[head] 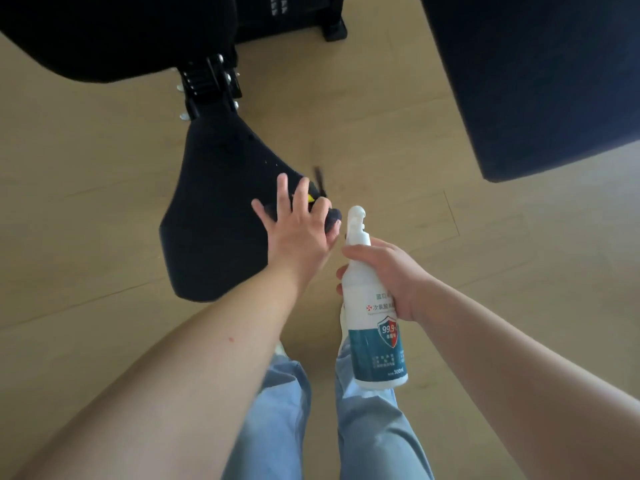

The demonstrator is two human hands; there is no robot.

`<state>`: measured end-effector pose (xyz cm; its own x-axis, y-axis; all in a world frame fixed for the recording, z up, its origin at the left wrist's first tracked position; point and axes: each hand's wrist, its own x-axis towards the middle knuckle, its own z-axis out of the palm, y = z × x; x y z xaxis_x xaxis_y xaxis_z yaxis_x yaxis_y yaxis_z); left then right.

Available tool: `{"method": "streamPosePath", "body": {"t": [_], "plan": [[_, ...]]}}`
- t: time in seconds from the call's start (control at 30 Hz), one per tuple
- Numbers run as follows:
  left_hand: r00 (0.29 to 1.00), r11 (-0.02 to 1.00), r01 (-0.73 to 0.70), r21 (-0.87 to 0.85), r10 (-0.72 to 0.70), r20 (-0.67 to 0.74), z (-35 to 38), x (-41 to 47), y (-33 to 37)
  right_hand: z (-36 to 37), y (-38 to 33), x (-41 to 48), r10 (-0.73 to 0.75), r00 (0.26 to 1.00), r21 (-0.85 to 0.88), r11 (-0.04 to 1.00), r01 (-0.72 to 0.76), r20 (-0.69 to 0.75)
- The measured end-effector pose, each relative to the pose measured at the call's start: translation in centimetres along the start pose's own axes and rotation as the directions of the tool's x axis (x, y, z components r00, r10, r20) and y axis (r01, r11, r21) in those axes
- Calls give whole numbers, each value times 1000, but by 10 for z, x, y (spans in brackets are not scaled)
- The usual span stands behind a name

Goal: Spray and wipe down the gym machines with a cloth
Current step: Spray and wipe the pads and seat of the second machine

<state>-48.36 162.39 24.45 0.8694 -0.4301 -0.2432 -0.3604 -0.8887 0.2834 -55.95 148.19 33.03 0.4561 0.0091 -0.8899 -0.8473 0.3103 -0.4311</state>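
Observation:
A black padded seat [214,209] of a gym machine sits low in the middle left. My left hand [298,230] lies on its right edge with the outer fingers spread, while index finger and thumb pinch a small dark blue cloth [333,218] against the pad's rim. A yellow tab [311,197] and a black lever [320,181] show just beyond the fingers. My right hand [388,271] grips the neck of a white and teal spray bottle [377,344], held upright beside the seat, its nozzle pointing left.
A large black pad [104,36] fills the top left, and another dark pad [536,81] the top right. A black bolted bracket [211,84] joins the seat to the frame. Light wood floor [381,133] lies all around; my legs in pale blue jeans [287,427] stand below.

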Motion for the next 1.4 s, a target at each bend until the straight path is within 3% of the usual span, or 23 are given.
{"method": "streamPosePath", "body": {"t": [0.13, 0.2, 0.47, 0.6, 0.77, 1.03, 1.17, 1.4], "plan": [[958, 963, -268, -9, 267, 109, -12, -18, -31, 13, 0, 1, -1, 1000, -35, 999, 2, 28], [947, 950, -313, 7, 311, 81, -14, -39, -51, 25, 0, 2, -6, 999, -60, 998, 9, 45], [980, 980, -197, 16, 197, 4, -26, -98, -132, 70, -1, 14, 17, 988, -144, 990, 5, 154], [996, 996, -77, -54, 74, -51, -28, -116, -157, 81, -1, 18, 36, 982, -145, 989, -9, 183], [994, 996, -1, -93, -9, -105, -16, -99, -122, 57, -1, 19, 40, 986, -71, 997, -29, 160], [942, 940, -334, -73, 330, -55, 3, -14, -29, -16, -8, 19, 25, 999, -36, 999, -24, 23], [944, 940, -329, -93, 330, 1, 4, 15, -11, -34, -11, 18, 5, 1000, -40, 999, -6, -13], [911, 899, -411, -149, 403, -83, -2, -15, -39, -7, -14, 24, -22, 997, -90, 996, 29, 75]]}}
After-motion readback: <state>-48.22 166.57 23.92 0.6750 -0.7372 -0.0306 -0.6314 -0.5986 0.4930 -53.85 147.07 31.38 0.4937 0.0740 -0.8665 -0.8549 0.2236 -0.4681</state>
